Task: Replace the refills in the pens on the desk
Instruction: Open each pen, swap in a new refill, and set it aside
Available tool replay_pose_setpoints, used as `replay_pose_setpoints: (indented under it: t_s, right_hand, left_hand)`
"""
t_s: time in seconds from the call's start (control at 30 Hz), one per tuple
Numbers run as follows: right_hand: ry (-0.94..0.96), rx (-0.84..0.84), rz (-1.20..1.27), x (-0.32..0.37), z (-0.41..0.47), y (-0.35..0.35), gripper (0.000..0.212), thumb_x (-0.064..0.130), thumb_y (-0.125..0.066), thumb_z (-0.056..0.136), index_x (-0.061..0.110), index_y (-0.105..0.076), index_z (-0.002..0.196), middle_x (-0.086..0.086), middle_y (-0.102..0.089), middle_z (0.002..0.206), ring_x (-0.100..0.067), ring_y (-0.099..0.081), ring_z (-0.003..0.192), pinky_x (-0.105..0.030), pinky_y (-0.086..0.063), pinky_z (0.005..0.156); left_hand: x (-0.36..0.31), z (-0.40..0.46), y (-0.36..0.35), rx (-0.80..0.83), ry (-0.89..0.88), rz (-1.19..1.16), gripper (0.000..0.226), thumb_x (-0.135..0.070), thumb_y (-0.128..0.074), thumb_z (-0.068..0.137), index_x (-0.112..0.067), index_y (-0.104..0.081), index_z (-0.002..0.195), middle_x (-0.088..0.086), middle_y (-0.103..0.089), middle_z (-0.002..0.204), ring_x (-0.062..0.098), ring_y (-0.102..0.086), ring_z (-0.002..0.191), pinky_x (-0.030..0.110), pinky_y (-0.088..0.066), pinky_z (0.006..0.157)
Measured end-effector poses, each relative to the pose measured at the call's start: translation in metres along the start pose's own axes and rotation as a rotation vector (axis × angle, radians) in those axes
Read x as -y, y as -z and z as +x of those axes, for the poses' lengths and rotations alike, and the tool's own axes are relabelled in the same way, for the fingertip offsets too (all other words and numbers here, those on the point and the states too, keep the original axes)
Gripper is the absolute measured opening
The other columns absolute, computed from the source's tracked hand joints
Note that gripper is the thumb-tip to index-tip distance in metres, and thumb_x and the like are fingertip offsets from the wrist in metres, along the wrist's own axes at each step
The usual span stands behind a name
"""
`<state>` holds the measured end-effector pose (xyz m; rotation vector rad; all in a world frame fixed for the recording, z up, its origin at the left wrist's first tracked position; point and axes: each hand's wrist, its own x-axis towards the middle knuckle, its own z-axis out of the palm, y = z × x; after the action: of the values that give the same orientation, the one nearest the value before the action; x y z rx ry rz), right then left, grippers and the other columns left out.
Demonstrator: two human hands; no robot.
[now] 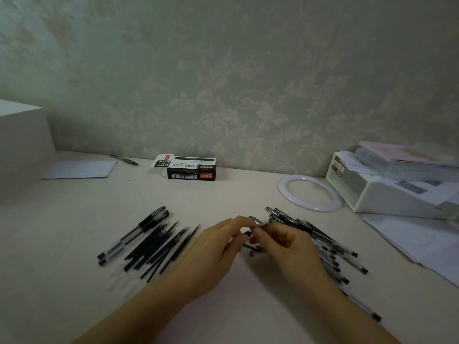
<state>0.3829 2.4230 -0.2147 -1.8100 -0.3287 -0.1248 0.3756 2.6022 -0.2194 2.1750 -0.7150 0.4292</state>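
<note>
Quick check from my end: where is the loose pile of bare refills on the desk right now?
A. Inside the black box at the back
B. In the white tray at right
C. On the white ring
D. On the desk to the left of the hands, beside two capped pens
D: the refills lie fanned on the desk left of the left hand, next to two capped pens.

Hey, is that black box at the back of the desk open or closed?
Open. The black box lies on its side by the wall, and its end flap hangs out to the left. Cannot tell what is inside.
</note>
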Motion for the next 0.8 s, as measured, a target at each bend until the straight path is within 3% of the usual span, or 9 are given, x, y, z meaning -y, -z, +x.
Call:
replay_pose_setpoints:
  t_s: [0.1, 0.27, 0.37, 0.5, 0.57, 0.67, 0.73, 0.8]
  right_hand:
    - [-0.098, -0.004, 0.127, 0.001, 0.0, -0.001, 0.011, 0.02, -0.068, 0.089, 0.021, -0.079, 0.084, 0.0, -0.077, 0.08, -0.005, -0.069, 0.069, -0.012, -0.05, 0.063]
    - [-0.179, -0.046, 0.266, -0.003, 0.005, 0.002, 0.018, 0.019, -0.06, 0.095, 0.012, -0.075, 0.088, -0.007, -0.077, 0.086, -0.017, -0.073, 0.077, -0.019, -0.056, 0.068]
    - [-0.207, -0.175, 0.375, -0.001, 0.011, 0.009, 0.024, 0.019, -0.048, 0.102, 0.004, -0.064, 0.094, -0.009, -0.077, 0.089, -0.022, -0.074, 0.079, -0.021, -0.056, 0.064]
    - [-0.176, -0.441, 0.468, 0.003, 0.017, 0.03, 0.021, 0.02, -0.043, 0.104, 0.007, -0.057, 0.095, 0.0, -0.074, 0.072, -0.011, -0.067, 0.061, -0.021, -0.054, 0.056]
    - [-0.127, -0.501, 0.334, 0.002, 0.018, 0.042, 0.02, 0.023, -0.047, 0.102, 0.012, -0.063, 0.098, 0.005, -0.066, 0.063, -0.006, -0.058, 0.055, -0.023, -0.05, 0.056]
    - [0.016, -0.504, -0.152, -0.002, 0.019, 0.057, 0.019, 0.028, -0.053, 0.099, 0.028, -0.069, 0.089, 0.011, -0.058, 0.062, -0.002, -0.048, 0.053, -0.02, -0.04, 0.056]
    - [0.112, -0.481, -0.468, -0.006, 0.019, 0.064, 0.015, 0.025, -0.056, 0.098, 0.026, -0.068, 0.089, 0.012, -0.059, 0.069, -0.004, -0.052, 0.062, -0.016, -0.04, 0.057]
    - [0.136, -0.438, -0.731, -0.011, 0.017, 0.068, 0.011, 0.02, -0.059, 0.096, 0.02, -0.069, 0.092, 0.009, -0.059, 0.08, -0.01, -0.054, 0.071, -0.025, -0.044, 0.063]
  left_hand:
    - [0.001, 0.001, -0.003, 0.007, -0.027, -0.023, 0.028, -0.017, -0.052, 0.098, -0.036, -0.053, 0.119, -0.027, -0.056, 0.091, -0.012, -0.052, 0.066, 0.002, -0.034, 0.058]
    - [0.008, 0.0, -0.004, 0.027, 0.031, -0.004, 0.033, -0.027, -0.053, 0.097, -0.046, -0.041, 0.121, -0.015, -0.059, 0.091, 0.01, -0.052, 0.056, 0.012, -0.036, 0.053]
    - [0.009, -0.001, -0.004, 0.035, 0.018, 0.063, 0.025, -0.027, -0.053, 0.097, -0.042, -0.046, 0.115, -0.019, -0.059, 0.09, 0.009, -0.049, 0.056, 0.012, -0.035, 0.054]
    - [0.009, 0.001, -0.002, 0.016, 0.04, 0.092, 0.02, -0.028, -0.052, 0.097, -0.04, -0.05, 0.113, -0.019, -0.057, 0.091, 0.004, -0.05, 0.061, 0.01, -0.037, 0.058]
    - [0.007, 0.0, -0.001, 0.014, 0.05, 0.095, 0.018, -0.027, -0.052, 0.097, -0.038, -0.052, 0.113, -0.019, -0.057, 0.091, 0.003, -0.051, 0.062, 0.009, -0.036, 0.058]
    - [0.004, 0.0, 0.001, -0.012, 0.078, 0.109, 0.017, -0.026, -0.052, 0.097, -0.035, -0.054, 0.111, -0.02, -0.056, 0.09, 0.001, -0.052, 0.063, 0.009, -0.036, 0.057]
    - [0.004, 0.001, 0.003, -0.039, 0.114, 0.138, 0.015, -0.027, -0.052, 0.097, -0.035, -0.054, 0.11, -0.022, -0.055, 0.088, 0.0, -0.051, 0.062, 0.01, -0.035, 0.056]
    - [0.004, 0.001, 0.005, -0.067, 0.157, 0.174, 0.013, -0.029, -0.053, 0.096, -0.034, -0.055, 0.108, -0.023, -0.054, 0.088, -0.004, -0.052, 0.068, 0.01, -0.036, 0.057]
